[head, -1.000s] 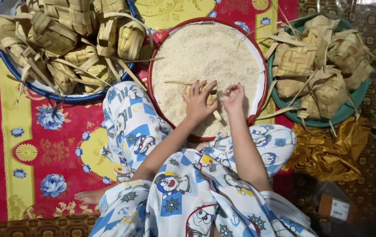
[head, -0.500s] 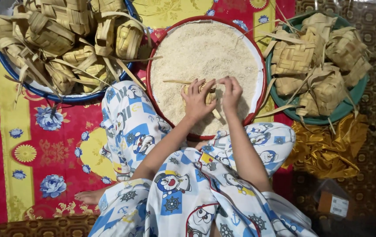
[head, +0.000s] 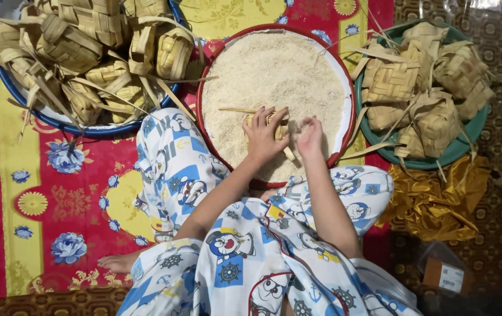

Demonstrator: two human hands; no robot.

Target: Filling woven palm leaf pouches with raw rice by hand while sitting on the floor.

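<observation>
Mat (head: 34,175): 1, red w/ yellow and blue flowers, spread on a patterned floor, carrying most things.

Basins: 3, in a row along the mat's far edge. Red basin (head: 204,88) at centre, full of rice (head: 274,64). Blue basin (head: 40,114) at the far-left corner. Green basin (head: 467,137) at the far-right, partly off the mat's right edge.

Person: 1, sitting cross-legged, cartoon-print clothes, knees touching the red basin's near rim; 1 bare foot (head: 119,261) on the mat near the near edge.

Gold cloth (head: 432,202): 1, crumpled, just beside the green basin on its near side.

Woven leaf pouches: blue basin heaped w/ approx. 10, exact no. can't tell, strips trailing over the rim. Green basin approx. 6.

Box (head: 447,275): 1, small, brown, off the mat near the right.

Hands: 2, both over the rice at the red basin's near side. Left hand (head: 264,136) fingers curled round 1 pouch (head: 279,130), which sits on the rice, a loose strip poking out left. Right hand (head: 309,136) just beside it, fingers bunched together w/ tips down in the rice; whether it pinches grains can't tell.
</observation>
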